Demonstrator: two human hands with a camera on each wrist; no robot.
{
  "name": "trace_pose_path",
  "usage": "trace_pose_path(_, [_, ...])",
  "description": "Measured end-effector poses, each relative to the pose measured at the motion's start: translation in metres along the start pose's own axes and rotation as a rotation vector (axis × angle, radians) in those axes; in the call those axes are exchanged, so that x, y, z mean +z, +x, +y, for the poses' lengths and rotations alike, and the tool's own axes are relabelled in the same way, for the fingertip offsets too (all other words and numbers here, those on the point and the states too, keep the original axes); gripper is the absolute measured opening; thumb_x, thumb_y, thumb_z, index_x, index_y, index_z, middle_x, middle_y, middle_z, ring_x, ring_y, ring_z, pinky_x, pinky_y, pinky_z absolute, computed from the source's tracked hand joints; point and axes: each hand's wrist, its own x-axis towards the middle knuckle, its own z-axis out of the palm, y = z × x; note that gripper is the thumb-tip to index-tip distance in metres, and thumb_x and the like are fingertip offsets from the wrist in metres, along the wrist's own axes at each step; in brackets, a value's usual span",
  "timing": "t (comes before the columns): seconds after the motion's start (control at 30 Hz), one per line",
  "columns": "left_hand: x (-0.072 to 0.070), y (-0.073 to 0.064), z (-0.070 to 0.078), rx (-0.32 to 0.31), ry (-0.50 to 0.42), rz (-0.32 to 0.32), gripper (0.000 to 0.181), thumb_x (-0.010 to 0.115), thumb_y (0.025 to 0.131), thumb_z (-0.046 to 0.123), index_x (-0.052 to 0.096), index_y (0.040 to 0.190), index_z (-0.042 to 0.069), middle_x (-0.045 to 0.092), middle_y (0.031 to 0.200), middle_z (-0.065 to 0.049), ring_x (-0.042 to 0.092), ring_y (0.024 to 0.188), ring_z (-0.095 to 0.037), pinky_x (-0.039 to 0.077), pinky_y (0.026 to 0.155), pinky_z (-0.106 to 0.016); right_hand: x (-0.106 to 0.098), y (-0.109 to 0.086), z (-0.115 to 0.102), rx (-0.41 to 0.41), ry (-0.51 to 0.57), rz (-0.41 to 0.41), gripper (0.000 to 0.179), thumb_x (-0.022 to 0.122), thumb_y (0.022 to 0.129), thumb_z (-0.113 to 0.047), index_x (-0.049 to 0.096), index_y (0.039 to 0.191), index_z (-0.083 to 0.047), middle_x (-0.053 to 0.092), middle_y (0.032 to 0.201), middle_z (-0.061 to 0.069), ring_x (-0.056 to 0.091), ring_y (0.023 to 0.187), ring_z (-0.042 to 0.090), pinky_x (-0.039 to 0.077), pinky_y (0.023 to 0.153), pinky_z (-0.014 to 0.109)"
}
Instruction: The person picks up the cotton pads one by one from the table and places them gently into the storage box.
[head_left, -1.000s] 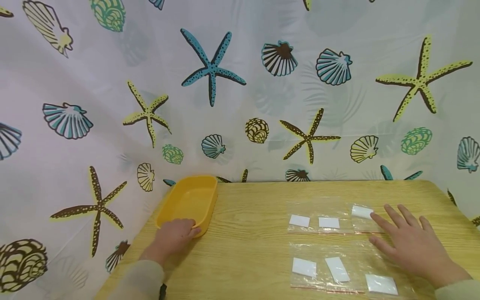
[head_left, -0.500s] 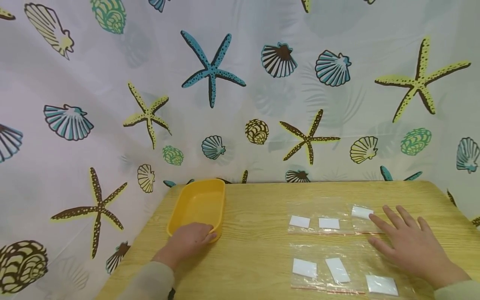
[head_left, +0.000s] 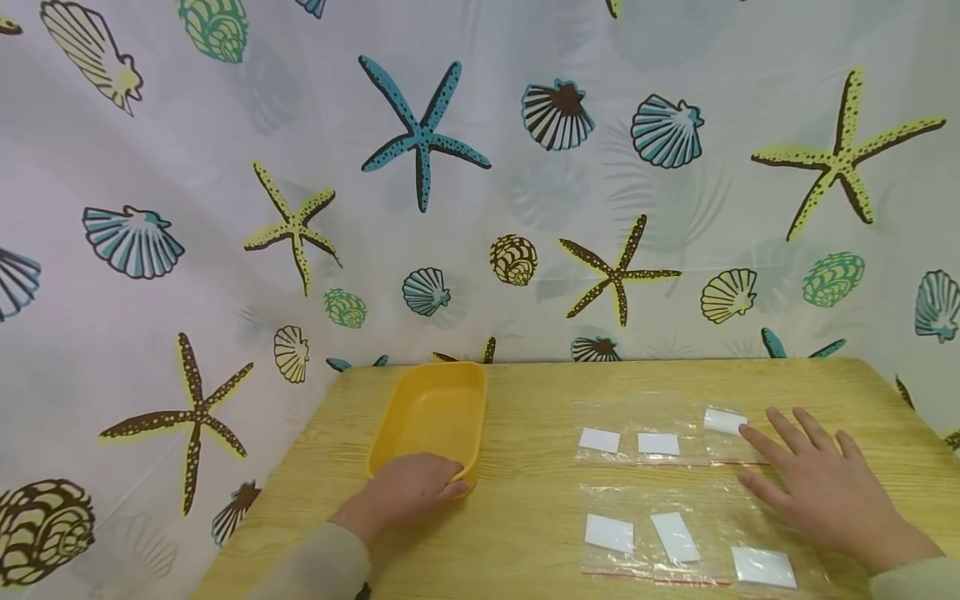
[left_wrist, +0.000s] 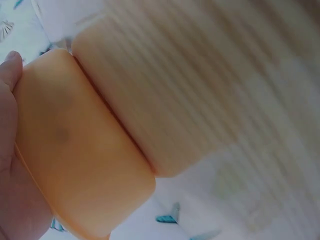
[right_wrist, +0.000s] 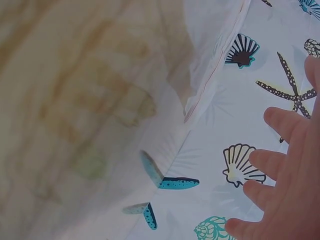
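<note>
My left hand (head_left: 411, 493) grips the near rim of an orange-yellow plastic bin (head_left: 433, 417) on the left part of the table. In the left wrist view, the thumb lies along the rim and the bin's smooth outer wall (left_wrist: 85, 145) faces the camera. Nothing lies inside the bin. On the right, my right hand (head_left: 828, 496) spreads its fingers over clear zip bags, its fingertips at a bag (head_left: 723, 448) in the back row. A white rectangular piece (head_left: 725, 422) shows in that bag. The right wrist view shows the same spread fingers (right_wrist: 270, 165).
Clear zip bags lie in two rows on the wood-grain table (head_left: 517, 517), with white rectangles such as the front-left one (head_left: 609, 533) in them. Red seal strips run along their near edges. Behind and left of the table hangs a curtain (head_left: 495, 192) printed with seashells and starfish.
My left hand has slid the bin to the right across the table, away from the left edge. The right hand and the bags have stayed in place.
</note>
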Motion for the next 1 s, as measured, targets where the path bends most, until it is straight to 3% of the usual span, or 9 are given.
trace_pose_path(0.23, [0.005, 0.006, 0.026, 0.046, 0.000, -0.040, 0.030, 0.049, 0.105, 0.046, 0.061, 0.097, 0.020, 0.064, 0.090, 0.007, 0.061, 0.088, -0.013, 0.050, 0.085, -0.038, 0.000, 0.002, -0.002, 0.001, 0.004, -0.007, 0.071, 0.045, 0.099, -0.066, 0.048, 0.151, -0.018, 0.035, 0.156, 0.025, 0.024, 0.141, 0.054, 0.019, 0.101, 0.081])
trace_pose_path(0.5, [0.008, 0.012, 0.057, 0.105, 0.001, -0.059, 0.028, 0.048, 0.106, 0.046, 0.061, 0.101, 0.022, 0.061, 0.090, 0.012, 0.060, 0.088, -0.008, 0.050, 0.086, -0.035, -0.001, 0.002, -0.003, 0.006, -0.002, -0.017, 0.069, 0.047, 0.099, -0.064, 0.049, 0.151, -0.017, 0.035, 0.156, 0.026, 0.024, 0.140, 0.055, 0.019, 0.101, 0.081])
trace_pose_path(0.73, [0.010, 0.016, 0.084, 0.111, -0.093, -0.064, 0.026, 0.052, 0.104, 0.045, 0.059, 0.090, 0.024, 0.057, 0.082, 0.012, 0.055, 0.078, -0.007, 0.049, 0.081, -0.031, -0.001, 0.002, -0.005, 0.004, 0.000, -0.013, 0.068, 0.048, 0.099, -0.063, 0.050, 0.150, -0.017, 0.036, 0.156, 0.025, 0.024, 0.140, 0.054, 0.020, 0.101, 0.081])
trace_pose_path(1.0, [0.016, 0.020, 0.109, 0.133, -0.025, -0.072, 0.030, 0.051, 0.104, 0.048, 0.058, 0.090, 0.023, 0.052, 0.079, 0.012, 0.051, 0.072, -0.008, 0.048, 0.075, -0.029, 0.000, 0.003, -0.006, 0.005, -0.001, -0.013, 0.068, 0.048, 0.100, -0.063, 0.050, 0.150, -0.017, 0.036, 0.155, 0.026, 0.024, 0.140, 0.055, 0.020, 0.100, 0.081])
